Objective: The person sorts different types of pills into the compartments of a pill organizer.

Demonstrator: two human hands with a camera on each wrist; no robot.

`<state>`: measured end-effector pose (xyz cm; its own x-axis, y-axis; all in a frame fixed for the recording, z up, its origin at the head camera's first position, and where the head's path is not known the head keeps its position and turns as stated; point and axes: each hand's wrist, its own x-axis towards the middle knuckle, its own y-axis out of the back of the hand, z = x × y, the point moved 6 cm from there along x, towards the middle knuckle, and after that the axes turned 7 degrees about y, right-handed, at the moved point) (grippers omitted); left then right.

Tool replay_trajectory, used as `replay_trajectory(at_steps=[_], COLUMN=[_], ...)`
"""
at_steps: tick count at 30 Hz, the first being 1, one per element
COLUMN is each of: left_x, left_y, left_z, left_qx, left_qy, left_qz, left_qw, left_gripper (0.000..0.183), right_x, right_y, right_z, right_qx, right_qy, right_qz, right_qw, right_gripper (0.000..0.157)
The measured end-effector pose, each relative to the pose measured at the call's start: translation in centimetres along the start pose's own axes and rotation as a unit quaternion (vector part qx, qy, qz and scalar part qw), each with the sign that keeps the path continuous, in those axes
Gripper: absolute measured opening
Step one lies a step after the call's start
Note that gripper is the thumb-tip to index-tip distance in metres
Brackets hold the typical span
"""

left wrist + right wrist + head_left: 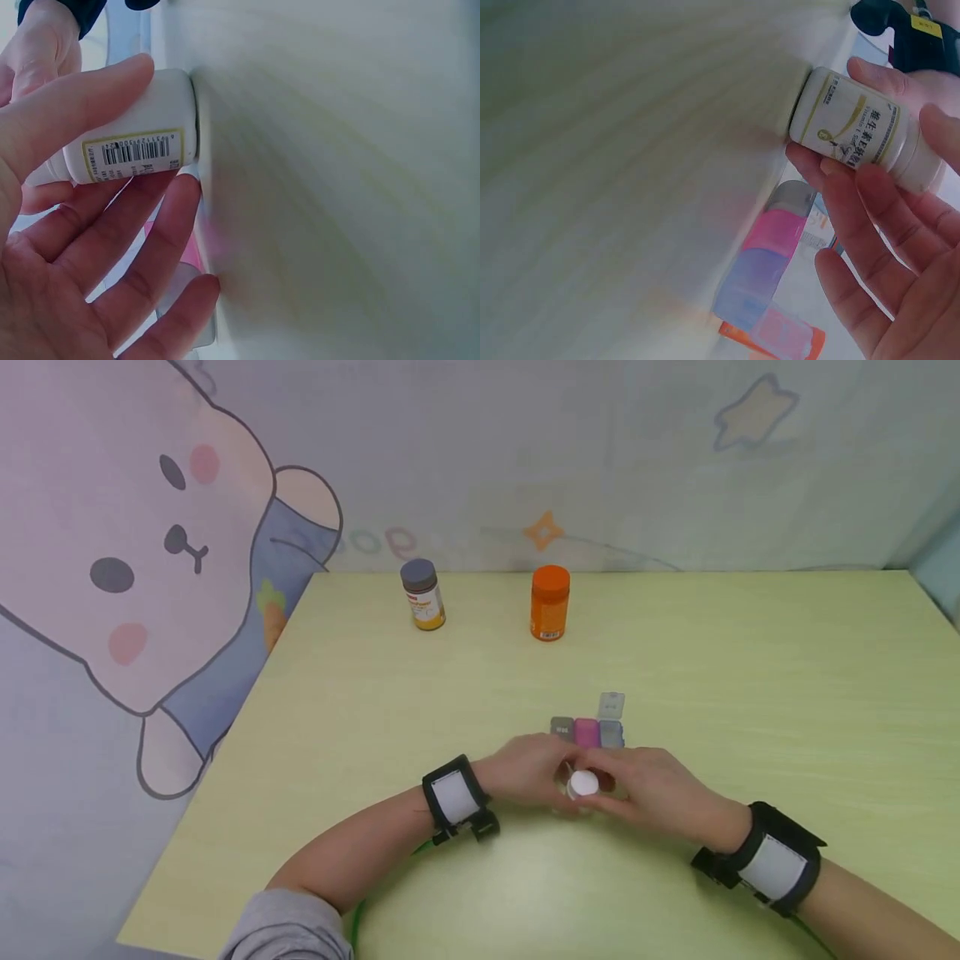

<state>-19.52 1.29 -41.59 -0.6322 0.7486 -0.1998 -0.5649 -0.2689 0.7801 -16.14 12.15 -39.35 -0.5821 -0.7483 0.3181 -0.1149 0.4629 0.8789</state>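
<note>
A white vitamin bottle [847, 120], with a label and a barcode [139, 152], stands upright on the table between the two hands. My left hand [531, 768] grips its body between thumb and fingers. From the other side my right hand [652, 789] pinches the white cap [584, 782] at the top; whether the cap is loose cannot be told. Just beyond the hands lies a small pill organizer [587, 732] with grey, pink and blue compartments, partly covered by the fingers. The clear lid [611, 705] of its blue compartment is flipped up.
Toward the back of the pale yellow table [750, 677] stand a grey-capped bottle [423, 595] and an orange bottle [550, 603]. Behind them rises a wall [465, 452] with cartoon prints. A green cable [358, 918] runs beside the left forearm.
</note>
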Motion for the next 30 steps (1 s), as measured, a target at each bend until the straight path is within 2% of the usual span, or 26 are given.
replay_trajectory(at_steps=[4,6,14,19,25,28,30], left_x=[0.2,0.2,0.2,0.3,0.3,0.3,0.2], left_y=[0.2,0.2,0.3,0.2,0.3,0.1,-0.2], left_z=[0.1,0.1,0.1,0.0,0.1,0.1,0.1], left_qx=[0.0,-0.001,0.003,0.001,-0.003,-0.01,-0.011], left_qy=[-0.004,-0.003,0.009,0.018,0.016,0.013,0.014], left_qz=[-0.002,-0.003,-0.002,0.001,0.002,0.001,0.003], left_qw=[1.0,1.0,1.0,0.9998,0.9999,0.9999,0.9998], left_gripper=[0.036,0.035,0.037,0.039,0.039,0.04,0.039], right_x=[-0.1,-0.2,-0.3,-0.7,-1.3,-1.1,-0.9], right_y=[0.4,0.7,0.9,0.8,0.5,0.2,-0.1], right_z=[1.0,1.4,1.5,1.1,0.8,0.2,-0.3], right_qx=[0.027,0.04,0.08,0.136,0.203,0.208,0.193], right_qy=[-0.06,-0.07,-0.026,0.002,-0.015,-0.015,-0.008], right_qz=[-0.008,-0.003,0.035,0.067,0.077,0.071,0.07], right_qw=[0.998,0.997,0.996,0.988,0.976,0.975,0.979], right_gripper=[0.042,0.045,0.036,0.033,0.037,0.035,0.033])
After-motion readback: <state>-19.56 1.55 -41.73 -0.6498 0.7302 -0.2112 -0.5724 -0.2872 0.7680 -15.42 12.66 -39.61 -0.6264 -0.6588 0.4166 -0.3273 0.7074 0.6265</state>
